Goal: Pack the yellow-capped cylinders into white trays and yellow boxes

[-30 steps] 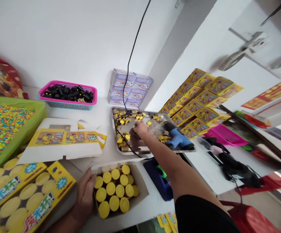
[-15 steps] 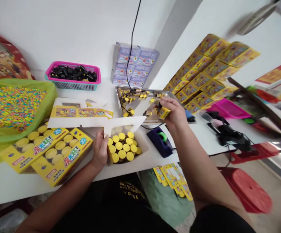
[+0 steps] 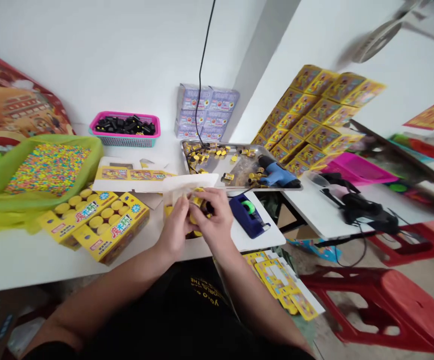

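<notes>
My hands meet over a white-walled box with yellow-lidded round tubs (image 3: 168, 210) in it; its upright flap (image 3: 194, 182) stands behind my fingers. My right hand (image 3: 219, 220) is closed round small yellow tubs (image 3: 208, 208), one showing a dark end. Beside it my left hand (image 3: 173, 230) is curled with the thumb raised against the same bunch; what its fingers grip is hidden. Behind lies a metal tray (image 3: 217, 167) with loose small tubs and a blue heat gun (image 3: 277, 174). A blue tape dispenser (image 3: 249, 216) with green tape is just right of my right hand.
Two filled yellow display boxes (image 3: 113, 225) lie left, near a green-lined bin (image 3: 95, 150) of coloured pellets. A pink basket (image 3: 126, 142) holds black pieces. Purple boxes (image 3: 207, 110) and stacked yellow boxes (image 3: 310, 115) stand behind. Flat cartons (image 3: 282, 282) and a red stool (image 3: 408, 310) are at right.
My right hand has come from the tray to the box, bringing small yellow tubs. My left hand has left the box's side and joined it. The view has shifted slightly.
</notes>
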### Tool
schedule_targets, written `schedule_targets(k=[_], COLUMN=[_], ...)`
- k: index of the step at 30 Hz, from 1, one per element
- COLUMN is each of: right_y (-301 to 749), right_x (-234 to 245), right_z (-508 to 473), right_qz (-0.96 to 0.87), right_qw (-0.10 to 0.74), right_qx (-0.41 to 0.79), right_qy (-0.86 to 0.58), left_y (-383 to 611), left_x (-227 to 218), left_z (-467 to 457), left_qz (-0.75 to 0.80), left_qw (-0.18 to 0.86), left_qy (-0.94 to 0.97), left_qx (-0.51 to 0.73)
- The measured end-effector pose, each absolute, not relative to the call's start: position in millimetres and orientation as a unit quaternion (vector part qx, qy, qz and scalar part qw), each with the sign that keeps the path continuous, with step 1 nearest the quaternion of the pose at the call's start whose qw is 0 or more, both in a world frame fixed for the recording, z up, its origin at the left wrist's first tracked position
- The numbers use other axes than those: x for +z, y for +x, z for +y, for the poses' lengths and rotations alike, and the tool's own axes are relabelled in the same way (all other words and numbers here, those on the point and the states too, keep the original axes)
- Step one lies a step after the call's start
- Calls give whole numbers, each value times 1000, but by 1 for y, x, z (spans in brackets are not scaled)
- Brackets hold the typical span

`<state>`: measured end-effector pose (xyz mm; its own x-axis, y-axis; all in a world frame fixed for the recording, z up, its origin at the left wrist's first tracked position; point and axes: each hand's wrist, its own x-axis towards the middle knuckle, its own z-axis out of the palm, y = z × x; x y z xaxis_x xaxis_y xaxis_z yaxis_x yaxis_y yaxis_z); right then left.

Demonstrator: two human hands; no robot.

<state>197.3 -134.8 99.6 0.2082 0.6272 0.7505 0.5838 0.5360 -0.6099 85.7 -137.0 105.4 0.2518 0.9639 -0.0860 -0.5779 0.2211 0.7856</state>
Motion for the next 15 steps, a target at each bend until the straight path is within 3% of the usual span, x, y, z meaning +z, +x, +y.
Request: schedule_targets(k=[6,15], right_y=[197,209], right_x=[96,81], right_z=[-139,-140], right_qz=[-738,-636], right_qw=[486,569], right_qx=[46,200], right_qy=[-465,-481], left_y=[96,93], left_x=[117,117], left_z=[-115,-111], left_qz=[319,320], left_qw=[779,807], left_qy=[125,137], left_qx=[526,477])
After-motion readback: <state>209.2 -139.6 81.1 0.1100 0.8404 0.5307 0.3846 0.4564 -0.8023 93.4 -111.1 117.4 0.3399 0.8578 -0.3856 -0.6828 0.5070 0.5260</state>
